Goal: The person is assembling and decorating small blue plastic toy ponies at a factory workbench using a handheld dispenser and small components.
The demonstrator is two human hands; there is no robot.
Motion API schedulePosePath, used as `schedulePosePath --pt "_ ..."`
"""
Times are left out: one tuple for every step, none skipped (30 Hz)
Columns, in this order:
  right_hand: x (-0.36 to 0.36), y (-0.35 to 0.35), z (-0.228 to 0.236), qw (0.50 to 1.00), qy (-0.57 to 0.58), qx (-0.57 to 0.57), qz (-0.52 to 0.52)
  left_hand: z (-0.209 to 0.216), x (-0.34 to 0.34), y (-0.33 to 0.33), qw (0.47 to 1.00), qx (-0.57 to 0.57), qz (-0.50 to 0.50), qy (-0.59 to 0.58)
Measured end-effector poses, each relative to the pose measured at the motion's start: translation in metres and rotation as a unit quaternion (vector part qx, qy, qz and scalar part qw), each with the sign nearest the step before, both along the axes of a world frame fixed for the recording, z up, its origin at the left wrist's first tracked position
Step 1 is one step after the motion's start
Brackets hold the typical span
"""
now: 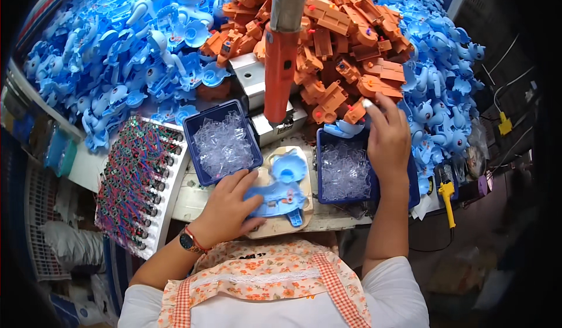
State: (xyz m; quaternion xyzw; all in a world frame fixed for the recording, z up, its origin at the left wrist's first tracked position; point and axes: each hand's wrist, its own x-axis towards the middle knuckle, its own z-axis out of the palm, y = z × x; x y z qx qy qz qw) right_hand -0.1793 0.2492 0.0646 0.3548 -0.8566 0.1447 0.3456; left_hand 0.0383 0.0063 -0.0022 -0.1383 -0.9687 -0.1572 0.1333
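Observation:
My left hand (225,208) grips the left edge of a blue plastic toy shell half (275,200), its thumb over the shell. The shell, somewhat blurred, lies on a cream-coloured holding fixture (304,184) in front of me. A rounded blue piece (288,167) sits at the fixture's far end. My right hand (388,141) reaches over the right-hand bin to the near edge of the orange pile. Its fingers are apart, and a white-tipped finger is against a small orange plastic housing (354,112).
Blue bins of clear plastic pieces (225,146) (345,173) flank the fixture. A white tray of wired components (140,181) lies left. Blue shells (129,53) and orange housings (333,35) are heaped behind. An orange-and-metal post (281,64) stands centrally; a yellow-handled tool (447,202) hangs right.

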Motion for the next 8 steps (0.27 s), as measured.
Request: schedulePosePath --pt "-0.01 0.0 0.004 0.999 0.029 0.013 -0.02 -0.002 0.003 0.001 1.0 0.0 -0.001 -0.022" --pt "-0.02 0.003 0.008 0.997 0.059 0.026 -0.042 -0.002 0.003 0.002 1.0 0.001 -0.003 -0.019" --pt "-0.03 0.007 0.011 0.995 0.071 0.037 -0.054 -0.002 0.005 0.003 1.0 0.011 -0.014 -0.016" --pt "-0.036 0.008 0.014 0.995 0.069 0.039 -0.052 -0.003 0.007 0.003 0.999 0.021 -0.025 -0.013" --pt "-0.041 0.007 0.016 0.992 0.072 0.063 -0.076 -0.006 0.011 0.002 0.999 0.027 -0.025 -0.015" --pt "-0.045 0.006 0.016 0.988 0.074 0.089 -0.099 -0.008 0.015 0.0 0.999 0.028 -0.021 -0.022" --pt "-0.055 0.007 0.012 0.99 0.041 0.099 -0.092 -0.01 0.019 -0.003 0.998 0.051 -0.021 -0.021" --pt "-0.067 0.009 0.008 0.991 0.041 0.108 -0.073 -0.012 0.019 -0.006 0.997 0.075 -0.019 -0.017"
